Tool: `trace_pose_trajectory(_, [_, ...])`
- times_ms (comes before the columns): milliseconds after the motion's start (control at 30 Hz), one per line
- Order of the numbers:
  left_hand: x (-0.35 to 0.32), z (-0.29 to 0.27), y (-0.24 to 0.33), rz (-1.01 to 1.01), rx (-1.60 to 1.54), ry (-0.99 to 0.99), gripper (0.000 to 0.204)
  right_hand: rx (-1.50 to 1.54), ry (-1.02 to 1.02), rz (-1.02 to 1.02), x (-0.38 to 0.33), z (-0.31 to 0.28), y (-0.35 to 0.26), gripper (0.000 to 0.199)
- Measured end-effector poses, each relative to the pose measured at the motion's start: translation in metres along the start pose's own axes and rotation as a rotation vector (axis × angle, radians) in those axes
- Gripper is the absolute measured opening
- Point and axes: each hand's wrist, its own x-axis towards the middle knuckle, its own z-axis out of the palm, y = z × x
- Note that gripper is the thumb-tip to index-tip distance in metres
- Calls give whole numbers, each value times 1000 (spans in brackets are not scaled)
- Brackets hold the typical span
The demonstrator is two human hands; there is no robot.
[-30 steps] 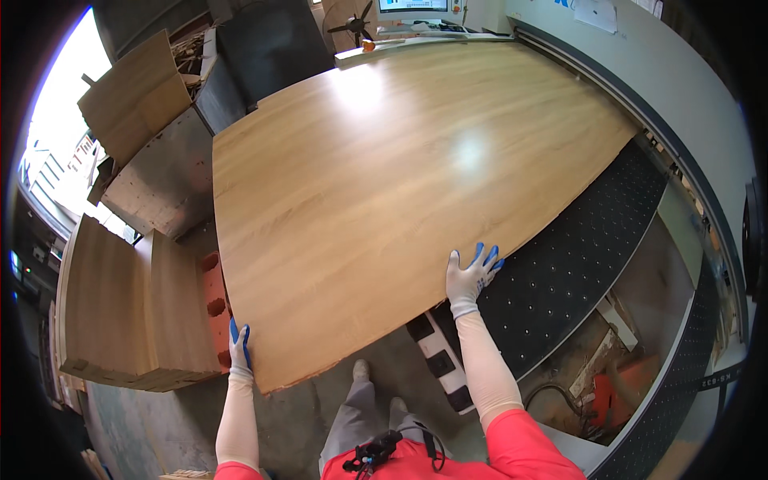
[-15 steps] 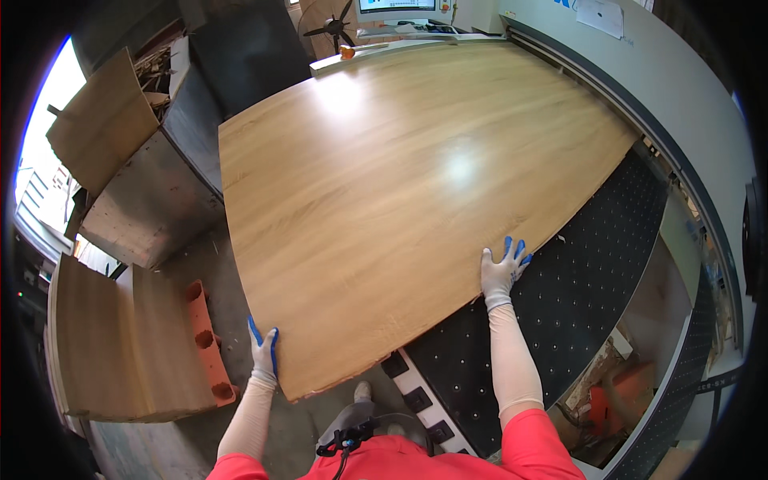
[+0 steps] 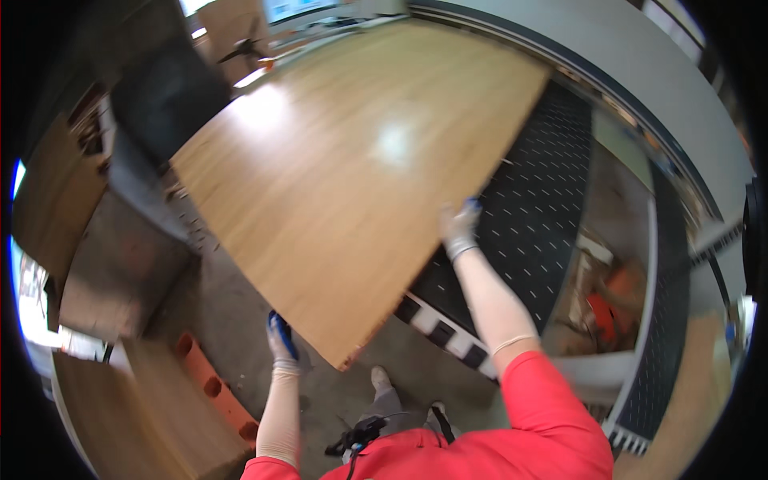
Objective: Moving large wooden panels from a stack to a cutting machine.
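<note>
A large wood-grain board lies flat across a black studded machine bed, its near corner jutting past the bed's front edge. Both hands wear white gloves with blue fingers. My left hand is at the board's left edge close to that near corner, fingers stretched along the edge. On the board's right edge rests my right hand, fingers extended and somewhat blurred by motion. The board's underside is hidden.
At lower left stand brown boards beside an orange slotted block. A metal bin is at the left. A pale machine beam spans the far right. Behind the board are a fan and a screen.
My view has turned, so the board appears rotated and shifted left. My right hand stays at the board's right edge and my left hand at its left edge. More of the bed's right side shows.
</note>
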Motion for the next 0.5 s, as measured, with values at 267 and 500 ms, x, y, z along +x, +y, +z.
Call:
trace_pose_trajectory(267, [-229, -253, -85, -1165, 254, 135, 64, 243, -526, -75, -444, -288, 14, 50])
trace_pose_trajectory(500, [-446, -230, -170, -1244, 946, 4, 39, 166, -36, 853, -770, -598, 212, 43])
